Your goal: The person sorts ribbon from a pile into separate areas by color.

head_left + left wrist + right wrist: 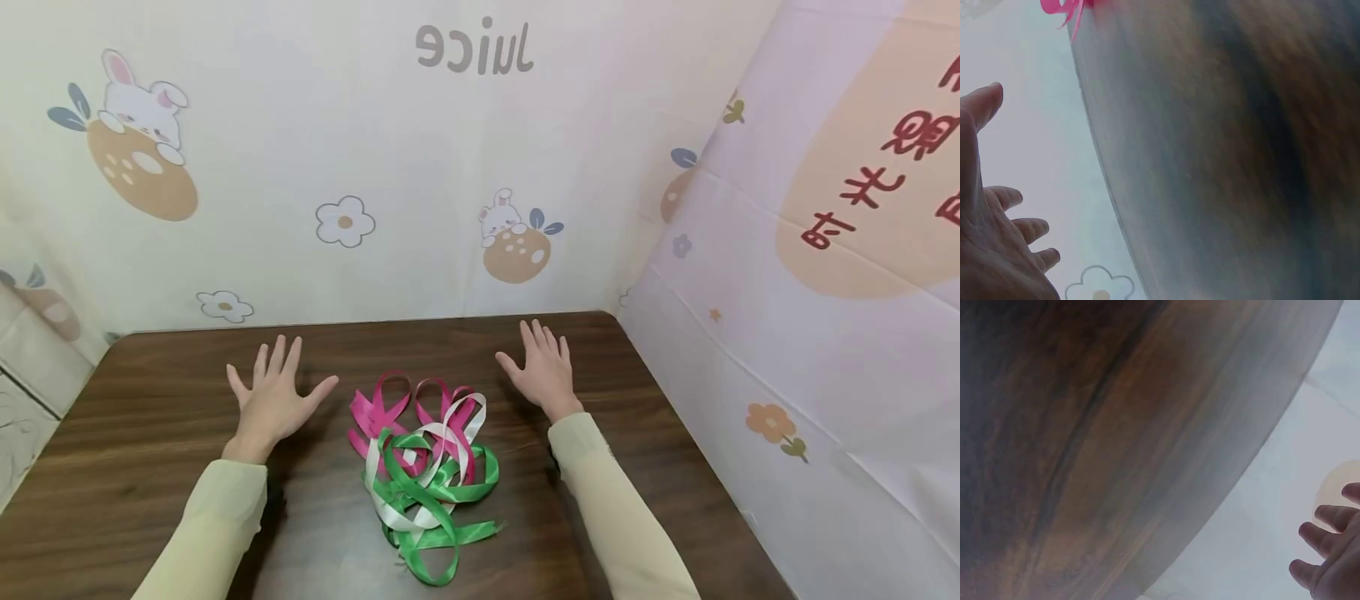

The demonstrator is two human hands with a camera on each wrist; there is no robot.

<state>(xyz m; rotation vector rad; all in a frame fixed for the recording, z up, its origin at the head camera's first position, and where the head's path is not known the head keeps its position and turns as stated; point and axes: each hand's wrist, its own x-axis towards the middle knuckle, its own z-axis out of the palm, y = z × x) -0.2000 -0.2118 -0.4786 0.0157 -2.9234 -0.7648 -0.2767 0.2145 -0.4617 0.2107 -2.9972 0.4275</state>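
Observation:
A loose tangle of satin ribbons lies on the dark wooden table, between my two hands. Pink ribbon (367, 414) makes up its far part, a white ribbon (405, 522) loops through the middle, and green ribbon (475, 490) curls over the near part. Left of the pile, my left hand (272, 404) is spread with its fingers straight and holds nothing. My right hand (543, 371) is to the right and farther back, its fingers extended, likewise holding nothing. In the left wrist view a bit of pink ribbon (1072, 7) shows at the top edge.
The wooden table (135, 433) ends at a pale cloth backdrop (420, 275) printed with rabbits and flowers. Another printed cloth (720, 375) hangs along the right side.

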